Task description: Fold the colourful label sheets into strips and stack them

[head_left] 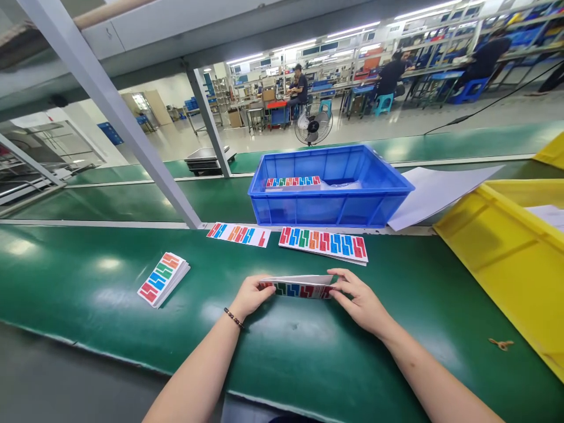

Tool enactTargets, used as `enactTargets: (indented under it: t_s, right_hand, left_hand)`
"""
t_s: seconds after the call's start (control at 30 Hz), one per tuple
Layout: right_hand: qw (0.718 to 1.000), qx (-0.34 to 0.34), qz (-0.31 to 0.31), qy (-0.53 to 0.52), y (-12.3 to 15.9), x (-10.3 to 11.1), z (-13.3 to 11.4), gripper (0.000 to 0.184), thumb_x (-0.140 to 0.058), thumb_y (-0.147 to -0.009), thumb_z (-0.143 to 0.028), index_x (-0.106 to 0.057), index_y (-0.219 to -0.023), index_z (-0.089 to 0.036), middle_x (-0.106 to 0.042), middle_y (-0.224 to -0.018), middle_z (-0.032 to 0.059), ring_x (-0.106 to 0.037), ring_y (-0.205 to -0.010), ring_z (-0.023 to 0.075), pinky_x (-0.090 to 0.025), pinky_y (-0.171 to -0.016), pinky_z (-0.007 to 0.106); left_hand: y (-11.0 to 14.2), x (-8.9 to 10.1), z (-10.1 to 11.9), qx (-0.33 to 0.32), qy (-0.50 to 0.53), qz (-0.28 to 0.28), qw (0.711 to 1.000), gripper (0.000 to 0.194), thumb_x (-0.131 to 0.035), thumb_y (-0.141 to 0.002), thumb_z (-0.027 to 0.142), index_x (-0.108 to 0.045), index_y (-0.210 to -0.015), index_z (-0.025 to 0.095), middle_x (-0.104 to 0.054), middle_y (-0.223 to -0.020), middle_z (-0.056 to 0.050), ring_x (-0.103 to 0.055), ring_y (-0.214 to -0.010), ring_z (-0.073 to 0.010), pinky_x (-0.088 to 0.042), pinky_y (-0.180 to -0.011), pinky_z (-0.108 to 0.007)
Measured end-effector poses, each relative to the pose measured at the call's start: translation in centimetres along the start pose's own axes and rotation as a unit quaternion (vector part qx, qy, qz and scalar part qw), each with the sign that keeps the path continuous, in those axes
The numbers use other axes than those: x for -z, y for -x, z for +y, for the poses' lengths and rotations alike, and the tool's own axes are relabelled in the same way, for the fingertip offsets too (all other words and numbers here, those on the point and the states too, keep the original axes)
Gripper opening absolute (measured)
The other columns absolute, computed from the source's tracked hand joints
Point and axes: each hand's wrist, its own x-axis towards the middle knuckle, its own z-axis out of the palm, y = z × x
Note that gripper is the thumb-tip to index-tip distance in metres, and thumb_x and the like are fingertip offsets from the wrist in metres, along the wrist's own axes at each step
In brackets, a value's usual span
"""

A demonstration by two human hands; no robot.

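Between my two hands is a long white card strip [294,290] printed with coloured zigzag shapes, tilted on edge above the green bench. My left hand [252,296] pinches its left end, and my right hand [358,298] grips the right end between thumb and fingers. Its folds or layers show along the top, but I cannot tell how many there are. Just beyond lies a stack of printed strips [324,245]. Left of that stack is a single strip with gaps in its print [238,234]. A smaller pile of folded-looking cards [163,279] sits farther left.
A blue bin [326,210] behind the strips holds more printed strips [293,182]. Yellow bins [497,252] and white paper sheets [440,194] are at right. A brown rubber band or tie [501,344] lies nearby. A slanted metal post [118,117] rises at left; a fan [313,125] stands beyond.
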Motion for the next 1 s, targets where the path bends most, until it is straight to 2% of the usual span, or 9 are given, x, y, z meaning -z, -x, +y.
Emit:
enactTargets:
  t_s: [0.23,0.43,0.5,0.57,0.67,0.77,0.83,0.9,1.0]
  right_hand:
    - [0.995,-0.050,0.027,-0.079,0.1,0.7,0.4,0.020,-0.048,-0.079,-0.030,-0.064,-0.071,-0.020,-0.067,-0.082,0.0061,-0.062,-0.060,0.0162,-0.051,-0.057,0.029]
    - [0.944,-0.147,0.242,-0.172,0.5,3.3,1.8,0.018,-0.059,-0.071,-0.036,-0.065,-0.072,-0.020,-0.065,-0.058,0.0026,-0.061,-0.054,0.0180,-0.052,-0.055,0.031]
    - [0.938,-0.147,0.265,-0.167,0.5,3.1,1.8,0.018,-0.059,-0.072,-0.037,-0.064,-0.070,-0.020,-0.066,-0.060,0.0032,-0.061,-0.057,0.0185,-0.052,-0.057,0.032]
    - [0.956,-0.132,0.222,-0.138,0.3,2.3,1.2,0.018,-0.057,-0.073,-0.036,-0.064,-0.068,-0.020,-0.066,-0.062,0.0035,-0.061,-0.058,0.0188,-0.052,-0.059,0.032]
    - [0.986,-0.086,0.087,-0.111,-0.2,0.9,-0.1,0.019,-0.053,-0.075,-0.033,-0.062,-0.063,-0.020,-0.067,-0.066,0.0036,-0.062,-0.061,0.0183,-0.051,-0.061,0.030]
    - [0.990,-0.052,-0.009,-0.129,-0.5,0.2,-1.2,0.024,-0.050,-0.077,-0.030,-0.062,-0.059,-0.020,-0.068,-0.072,0.0047,-0.062,-0.066,0.0180,-0.050,-0.063,0.030]
    - [0.988,-0.055,-0.017,-0.146,-0.5,0.3,-1.2,0.026,-0.050,-0.077,-0.031,-0.063,-0.057,-0.019,-0.068,-0.077,0.0058,-0.063,-0.068,0.0181,-0.051,-0.063,0.029]
    - [0.982,-0.080,0.005,-0.170,-0.4,0.9,-0.6,0.025,-0.054,-0.075,-0.034,-0.064,-0.059,-0.019,-0.068,-0.077,0.0063,-0.062,-0.063,0.0176,-0.051,-0.058,0.029]
    - [0.963,-0.138,0.095,-0.211,-0.1,1.9,0.6,0.022,-0.062,-0.069,-0.039,-0.067,-0.068,-0.018,-0.067,-0.063,0.0044,-0.060,-0.053,0.0172,-0.050,-0.052,0.030]
  left_hand:
    - [0.1,-0.1,0.0,0.020,-0.002,-0.004,1.000,0.015,-0.062,-0.064,0.028,-0.059,-0.068,0.014,-0.055,-0.059,0.002,-0.047,-0.054,-0.0089,-0.038,-0.055,-0.021]
    - [0.1,0.5,-0.4,0.000,-0.005,-0.017,1.000,0.016,-0.062,-0.067,0.029,-0.064,-0.073,0.014,-0.063,-0.066,-0.002,-0.055,-0.062,-0.0129,-0.044,-0.063,-0.025]
    - [0.1,0.5,-0.3,-0.011,0.007,-0.042,0.999,0.017,-0.063,-0.067,0.029,-0.067,-0.075,0.014,-0.067,-0.077,-0.006,-0.060,-0.074,-0.0170,-0.047,-0.073,-0.029]
    - [0.2,0.4,-0.2,-0.039,0.006,-0.058,0.998,0.016,-0.064,-0.067,0.028,-0.068,-0.076,0.015,-0.066,-0.100,-0.011,-0.059,-0.093,-0.0213,-0.044,-0.085,-0.033]
    - [0.2,0.1,0.0,-0.075,-0.011,-0.062,0.995,0.015,-0.065,-0.067,0.026,-0.069,-0.078,0.017,-0.052,-0.125,-0.012,-0.050,-0.113,-0.0241,-0.038,-0.095,-0.035]
    - [0.3,-0.1,0.2,-0.071,-0.011,-0.063,0.995,0.013,-0.061,-0.071,0.025,-0.069,-0.075,0.017,-0.066,-0.102,-0.011,-0.059,-0.096,-0.0212,-0.044,-0.086,-0.033]
    - [0.2,-0.2,0.2,-0.073,-0.013,-0.053,0.996,0.012,-0.059,-0.072,0.024,-0.069,-0.073,0.016,-0.069,-0.084,-0.008,-0.062,-0.081,-0.0187,-0.047,-0.079,-0.032]
    - [0.2,-0.2,0.2,-0.077,-0.020,-0.032,0.996,0.012,-0.059,-0.071,0.023,-0.069,-0.072,0.016,-0.069,-0.081,-0.007,-0.063,-0.078,-0.0182,-0.047,-0.078,-0.031]
    - [0.1,0.0,0.2,-0.074,-0.024,-0.012,0.997,0.011,-0.061,-0.069,0.024,-0.069,-0.071,0.016,-0.070,-0.082,-0.007,-0.063,-0.079,-0.0184,-0.048,-0.077,-0.030]
